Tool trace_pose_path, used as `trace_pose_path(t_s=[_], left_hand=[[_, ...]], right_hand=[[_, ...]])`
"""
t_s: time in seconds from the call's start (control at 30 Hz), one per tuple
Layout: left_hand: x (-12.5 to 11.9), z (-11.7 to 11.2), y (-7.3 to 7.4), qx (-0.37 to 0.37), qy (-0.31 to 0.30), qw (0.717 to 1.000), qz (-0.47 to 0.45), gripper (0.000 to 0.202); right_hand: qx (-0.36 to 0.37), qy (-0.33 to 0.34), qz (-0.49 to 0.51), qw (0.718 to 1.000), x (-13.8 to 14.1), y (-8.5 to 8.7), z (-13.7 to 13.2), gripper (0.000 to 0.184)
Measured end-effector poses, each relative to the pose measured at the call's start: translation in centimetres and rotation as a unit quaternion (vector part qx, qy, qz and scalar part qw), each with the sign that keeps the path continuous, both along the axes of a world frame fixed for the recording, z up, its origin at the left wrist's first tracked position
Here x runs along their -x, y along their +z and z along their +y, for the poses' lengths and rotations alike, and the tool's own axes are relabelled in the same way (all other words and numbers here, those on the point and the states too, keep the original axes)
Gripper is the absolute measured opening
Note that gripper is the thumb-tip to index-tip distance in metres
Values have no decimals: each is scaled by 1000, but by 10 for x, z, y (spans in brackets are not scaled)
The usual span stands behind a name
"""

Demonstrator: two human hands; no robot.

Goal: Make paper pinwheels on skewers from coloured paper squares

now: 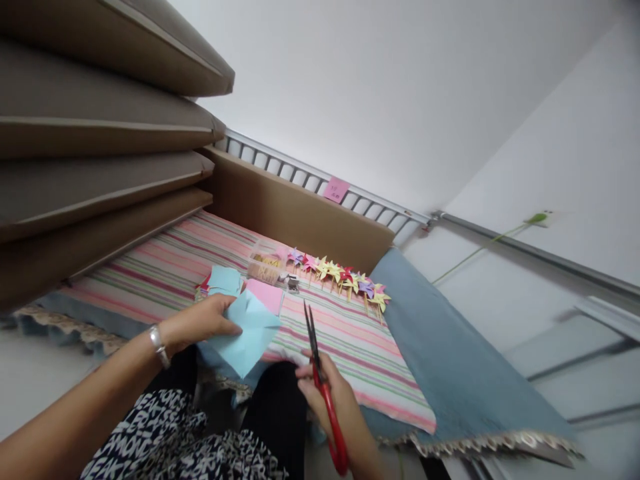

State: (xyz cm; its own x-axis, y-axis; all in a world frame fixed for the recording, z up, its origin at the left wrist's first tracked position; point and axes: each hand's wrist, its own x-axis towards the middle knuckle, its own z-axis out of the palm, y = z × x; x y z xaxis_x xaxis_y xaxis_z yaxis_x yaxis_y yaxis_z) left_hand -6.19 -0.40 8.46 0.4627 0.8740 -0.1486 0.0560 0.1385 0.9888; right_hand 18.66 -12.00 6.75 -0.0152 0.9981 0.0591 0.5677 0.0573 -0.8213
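Observation:
A light blue paper square (253,327) is pinched between the thumb and fingers of my left hand (213,317), just past the table's near edge. Slits seem to run in from its corners. My right hand (330,393) holds red-handled scissors (327,407), apart from the paper, with the dark blades pointing up and slightly parted. Behind the held sheet lie a stack of blue paper (225,280) and a pink paper sheet (266,295). Several small paper pinwheels (345,275) on sticks stand in a row farther back.
A clear plastic box (265,263) with small yellowish pieces sits on the striped cloth (345,353), small metal clips (292,283) beside it. A cardboard panel (300,213) stands along the back. Large brown padded panels (100,133) rise at left. A pink note (337,189) hangs on the rail.

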Motion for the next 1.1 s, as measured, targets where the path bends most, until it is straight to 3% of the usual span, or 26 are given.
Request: trace_pose_path(t_s=[0.13,0.27,0.37,0.43,0.5,0.63,0.83,1.1], left_hand=[[-20,-9,-9,-26,-102,993,48,21],[-23,-12,-9,-6,-142,990,18,28],[-19,-11,-9,31,-90,994,-52,27],[-19,-10,-13,69,-2,990,-125,27],[-23,-13,-21,116,77,968,-210,26],[-41,-30,-38,183,70,930,-311,23],[-54,-43,-36,139,90,948,-273,45],[-22,-23,-30,81,139,972,-169,39]], right_hand=[[-55,9,79,995,17,13,23,40],[-45,42,115,991,34,11,43,41],[-44,20,180,983,43,6,46,39],[-58,2,241,969,46,3,45,37],[-84,-34,294,951,50,0,44,36],[-124,-101,338,927,57,-10,46,36],[-120,-99,315,936,62,-23,47,36],[28,6,171,985,41,-37,9,43]])
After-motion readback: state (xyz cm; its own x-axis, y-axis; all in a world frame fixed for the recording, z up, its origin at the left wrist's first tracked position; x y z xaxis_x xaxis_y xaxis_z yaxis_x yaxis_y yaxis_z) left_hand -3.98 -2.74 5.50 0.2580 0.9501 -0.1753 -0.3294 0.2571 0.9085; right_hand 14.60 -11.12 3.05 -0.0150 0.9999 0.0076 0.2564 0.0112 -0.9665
